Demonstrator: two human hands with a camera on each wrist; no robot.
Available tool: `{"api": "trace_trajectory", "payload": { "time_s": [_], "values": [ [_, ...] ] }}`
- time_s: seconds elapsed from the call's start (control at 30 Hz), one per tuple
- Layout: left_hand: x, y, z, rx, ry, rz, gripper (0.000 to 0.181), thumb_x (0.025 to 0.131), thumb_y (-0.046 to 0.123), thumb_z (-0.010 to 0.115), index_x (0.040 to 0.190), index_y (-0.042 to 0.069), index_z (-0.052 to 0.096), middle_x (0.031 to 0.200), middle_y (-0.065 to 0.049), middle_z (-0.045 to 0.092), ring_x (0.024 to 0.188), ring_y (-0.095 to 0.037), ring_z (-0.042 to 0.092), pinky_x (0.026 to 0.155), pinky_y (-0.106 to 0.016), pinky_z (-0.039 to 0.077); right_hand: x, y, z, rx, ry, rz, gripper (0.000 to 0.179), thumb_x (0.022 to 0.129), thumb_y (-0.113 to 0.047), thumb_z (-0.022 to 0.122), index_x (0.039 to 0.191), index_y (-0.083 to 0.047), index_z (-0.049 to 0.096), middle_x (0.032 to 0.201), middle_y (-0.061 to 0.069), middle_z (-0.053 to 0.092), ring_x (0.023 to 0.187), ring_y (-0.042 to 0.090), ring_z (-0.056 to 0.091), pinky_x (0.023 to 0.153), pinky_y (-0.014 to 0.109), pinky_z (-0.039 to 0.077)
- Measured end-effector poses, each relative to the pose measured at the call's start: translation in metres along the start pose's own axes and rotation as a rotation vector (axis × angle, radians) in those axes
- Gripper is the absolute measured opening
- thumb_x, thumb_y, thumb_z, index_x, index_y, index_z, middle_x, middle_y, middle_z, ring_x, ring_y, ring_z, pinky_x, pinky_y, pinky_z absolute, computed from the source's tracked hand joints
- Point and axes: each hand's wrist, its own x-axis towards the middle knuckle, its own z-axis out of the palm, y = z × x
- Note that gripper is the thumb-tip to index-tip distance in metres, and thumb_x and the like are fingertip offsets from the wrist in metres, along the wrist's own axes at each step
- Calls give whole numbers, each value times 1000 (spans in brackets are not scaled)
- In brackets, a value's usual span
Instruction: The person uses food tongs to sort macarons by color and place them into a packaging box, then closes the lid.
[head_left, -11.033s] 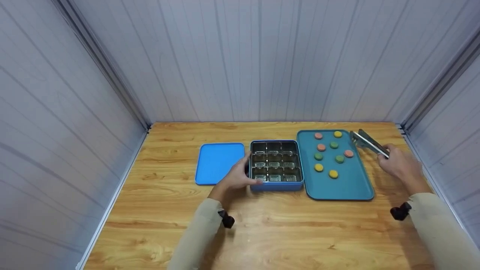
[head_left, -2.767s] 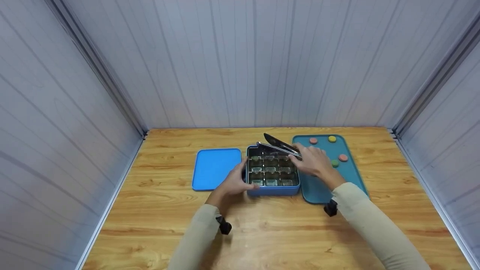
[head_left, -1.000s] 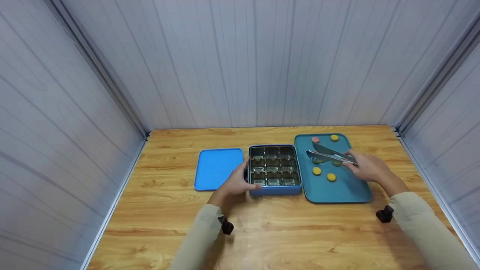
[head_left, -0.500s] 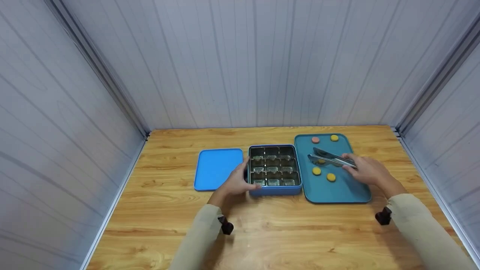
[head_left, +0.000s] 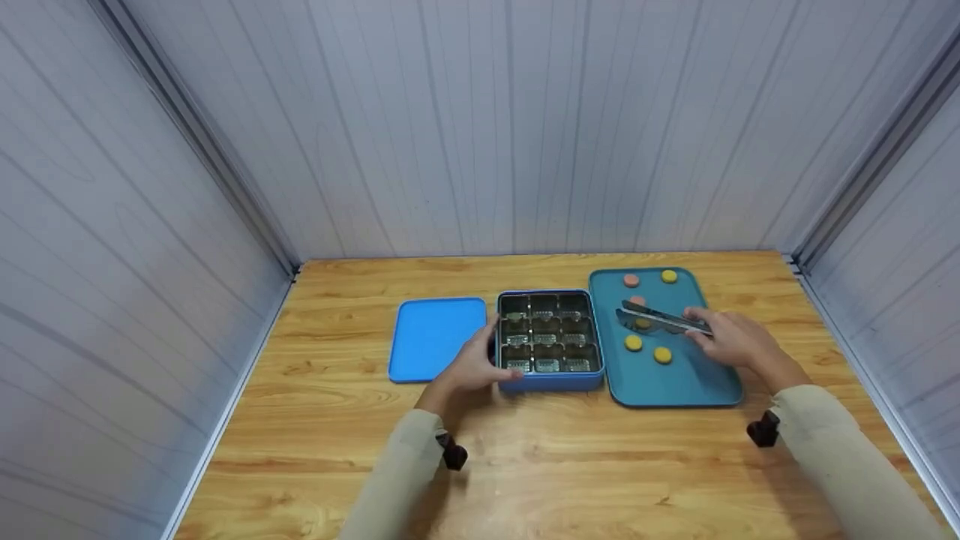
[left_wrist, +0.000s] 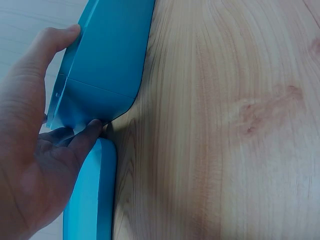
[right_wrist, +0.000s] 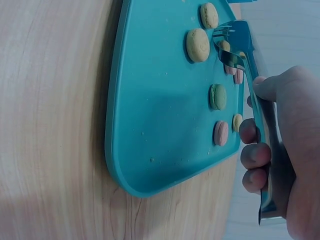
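My left hand grips the left side of the blue box, thumb on its front rim and fingers along its side. The box holds a clear insert divided into several compartments; a green macaron sits in the back-left one. My right hand holds metal tongs over the teal tray. Their tips lie either side of a macaron that looks green in the head view, largely covered by them. Yellow macarons lie just in front, and a pink one just behind the tips.
A flat blue lid lies left of the box. The tray stands close against the box's right side. Other macarons lie on the tray, among them a green one and a pink one. Panel walls enclose the table at back and sides.
Since 11 seconds ago, a green macaron has gone from tray to box. The tongs were over the box, then returned to the tray; in the last second their tips closed in around another macaron.
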Motion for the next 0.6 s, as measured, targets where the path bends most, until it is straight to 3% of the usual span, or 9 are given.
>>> {"api": "trace_trajectory", "payload": {
  "time_s": [0.17,0.6],
  "values": [
    [-7,14,-1,-47,-12,-12,128,88,26,96,182,8,12,183,-29,29,171,-48,31,140,-66,27,-1,2,1,16,-3,10,53,115,-31,63,159,-3,60,78,7,58,66,20,45,62,35,35],
    [-8,15,-2,-68,-17,6,126,89,27,94,181,4,12,182,-30,32,168,-47,37,139,-64,31,-2,3,-3,54,-7,30,49,116,-31,60,157,-4,60,72,3,50,61,18,44,59,34,36]
  ]
}}
